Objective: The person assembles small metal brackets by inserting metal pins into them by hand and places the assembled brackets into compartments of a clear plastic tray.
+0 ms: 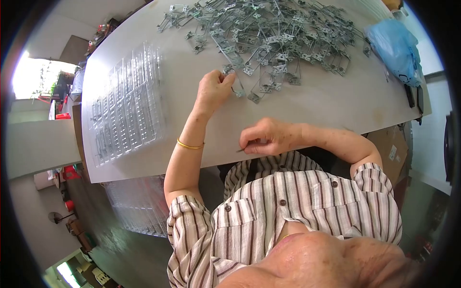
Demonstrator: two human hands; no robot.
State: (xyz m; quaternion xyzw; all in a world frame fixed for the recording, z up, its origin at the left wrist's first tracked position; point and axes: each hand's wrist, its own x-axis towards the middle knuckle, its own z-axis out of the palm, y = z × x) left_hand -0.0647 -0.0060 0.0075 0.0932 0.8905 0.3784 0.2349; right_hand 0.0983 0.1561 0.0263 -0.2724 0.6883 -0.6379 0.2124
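Note:
A large heap of grey metal brackets with thin wire rods [288, 36] is spread over the far part of the white table. My left hand [214, 91], with a gold bangle at the wrist, is at the near left edge of the heap. Its thumb and fingers are pinched on a metal bracket [228, 70]. Closer to my body, my right hand [266, 136] is closed just above the table's near edge. The tip of a small thin dark piece [240, 150] sticks out from its fingers; its kind is too small to tell.
A clear plastic tray with rows of compartments [127, 105] lies on the left of the table [187, 125]. A blue plastic bag [394, 48] sits at the right edge, with dark tools [409, 96] below it. More clear trays [139, 204] are under the table at left, and a cardboard box [393, 151] is at right.

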